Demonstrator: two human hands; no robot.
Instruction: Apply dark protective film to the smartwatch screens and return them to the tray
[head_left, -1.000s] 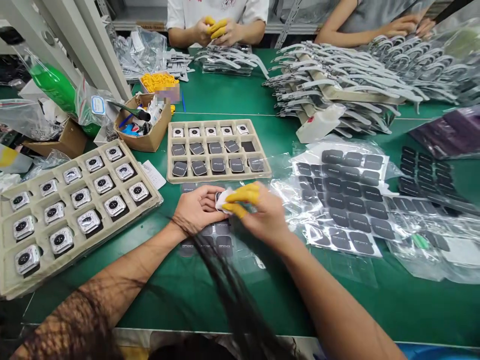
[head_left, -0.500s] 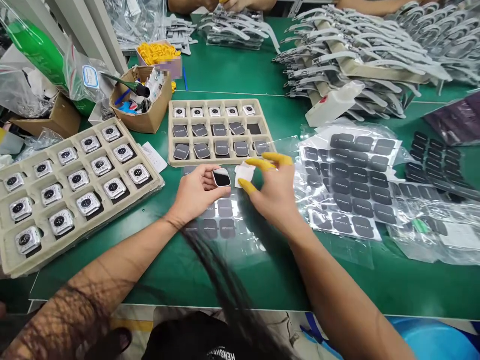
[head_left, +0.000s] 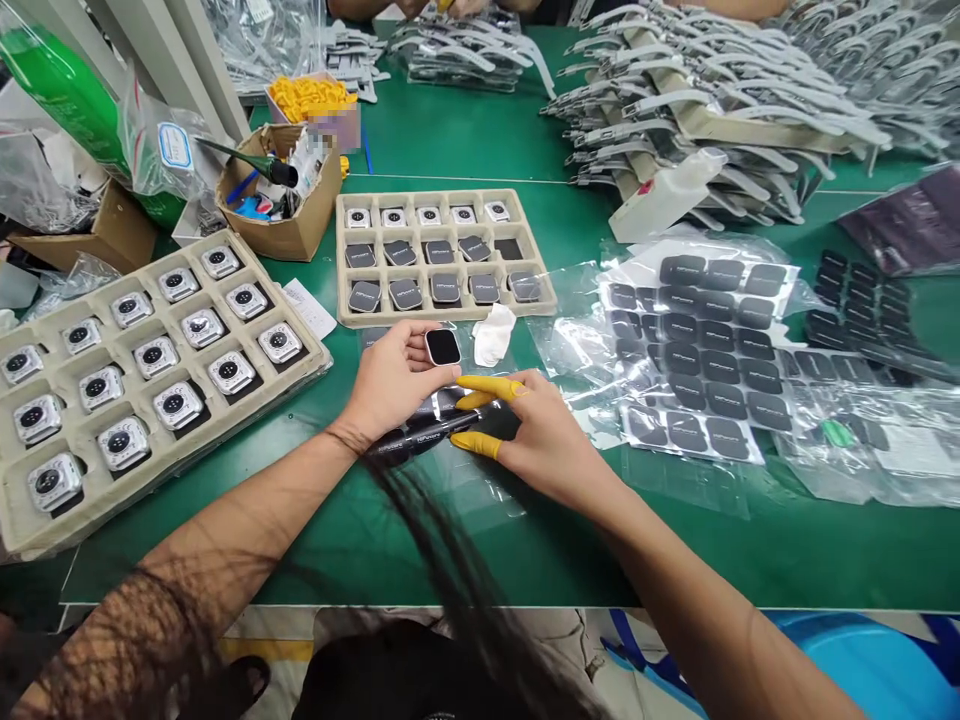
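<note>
Fingers of the left hand [head_left: 390,375] are holding the watch [head_left: 442,347], the thumb pressing at its near edge and the rest curling round its left side; its dark screen is facing up over the bench [head_left: 480,130]. On the near side of the watch, the right hand [head_left: 551,430] is wearing yellow cots [head_left: 487,386] and reaching to a sheet [head_left: 429,436] of HiFuture labels, which is bending upward. Its thumb and upper fingers are standing narrowly apart at the sheet's edge; whether they are pinching it, I cannot tell.

Just right of the watch, a crumpled wipe [head_left: 494,336] is lying. Beyond the watch, the small tray [head_left: 450,314] is carrying five watches in its far row and grey labelled squares in the nearer rows. Well left of the watch, the big tray [head_left: 247,408] is sitting at a slant, its watches lying back up. Well right of the watch, more labels [head_left: 701,370] are lying on overlapping plastic. Farther out, beyond the watch to the right, a white bottle [head_left: 664,195] is leaning against piled straps [head_left: 720,110]; beyond it to the left, a box [head_left: 307,225] is holding tools.
</note>
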